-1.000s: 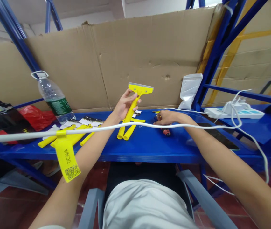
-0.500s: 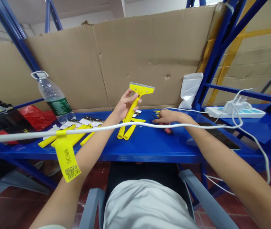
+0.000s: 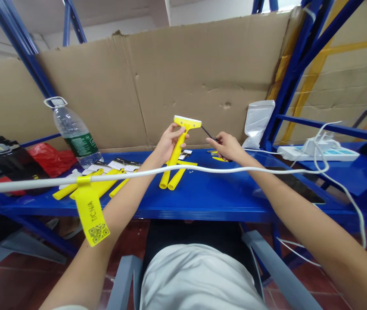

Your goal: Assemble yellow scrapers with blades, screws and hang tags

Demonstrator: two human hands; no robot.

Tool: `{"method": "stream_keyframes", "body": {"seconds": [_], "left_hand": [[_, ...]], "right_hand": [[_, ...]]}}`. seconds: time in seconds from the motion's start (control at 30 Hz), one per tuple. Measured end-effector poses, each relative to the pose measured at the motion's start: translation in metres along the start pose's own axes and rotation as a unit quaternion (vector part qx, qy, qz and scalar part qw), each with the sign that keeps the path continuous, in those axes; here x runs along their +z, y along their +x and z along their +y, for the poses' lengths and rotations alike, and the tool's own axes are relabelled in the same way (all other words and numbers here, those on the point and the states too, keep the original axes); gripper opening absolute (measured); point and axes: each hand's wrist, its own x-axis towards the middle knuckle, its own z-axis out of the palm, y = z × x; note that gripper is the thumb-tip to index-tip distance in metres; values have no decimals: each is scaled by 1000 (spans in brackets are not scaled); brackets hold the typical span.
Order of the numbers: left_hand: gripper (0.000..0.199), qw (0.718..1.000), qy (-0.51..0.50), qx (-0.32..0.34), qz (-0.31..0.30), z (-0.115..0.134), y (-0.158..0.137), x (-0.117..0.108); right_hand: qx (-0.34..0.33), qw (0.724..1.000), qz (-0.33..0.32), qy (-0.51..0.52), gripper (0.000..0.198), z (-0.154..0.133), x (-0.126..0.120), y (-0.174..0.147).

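Note:
My left hand (image 3: 169,143) is closed around the neck of a yellow scraper (image 3: 187,123), its wide blade head tipped up and two screws showing on it. In my right hand (image 3: 228,146) is a screwdriver (image 3: 207,131); its dark shaft points up and left, with the tip close to the right end of the scraper head. Whether the tip touches cannot be made out. Below my left hand another yellow handle (image 3: 176,178) lies on the blue table (image 3: 216,196). Small yellow parts (image 3: 219,159) lie under my right hand.
Several yellow scrapers (image 3: 104,185) with printed cards lie at left, by a water bottle (image 3: 79,137) and a red bag (image 3: 51,159). A white cable (image 3: 216,169) with a yellow tag (image 3: 91,215) crosses in front. A power strip (image 3: 324,151) sits at right.
My right hand has lifted the screwdriver off the table and brought its shaft up beside the scraper head. The scraper in my left hand has turned slightly.

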Motion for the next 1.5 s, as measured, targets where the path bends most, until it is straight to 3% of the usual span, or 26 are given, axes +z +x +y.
{"method": "stream_keyframes", "body": {"seconds": [0.2, 0.33, 0.47, 0.63, 0.93, 1.5], "left_hand": [[31, 995, 29, -34, 90, -10, 5, -8], [32, 992, 36, -39, 114, -12, 7, -11], [32, 991, 32, -30, 125, -12, 7, -11], [35, 990, 24, -16, 135, -13, 7, -11], [31, 989, 29, 3, 146, -12, 3, -7], [42, 982, 53, 29, 179, -8, 5, -9]], "right_hand": [[-51, 998, 27, 31, 22, 9, 4, 9], [-111, 988, 94, 48, 8, 9, 5, 12], [-141, 973, 168, 72, 34, 5, 3, 7], [-160, 958, 214, 102, 30, -10, -1, -7], [-201, 948, 226, 97, 30, -19, 0, -17], [-182, 950, 215, 134, 37, -19, 1, -15]]}}
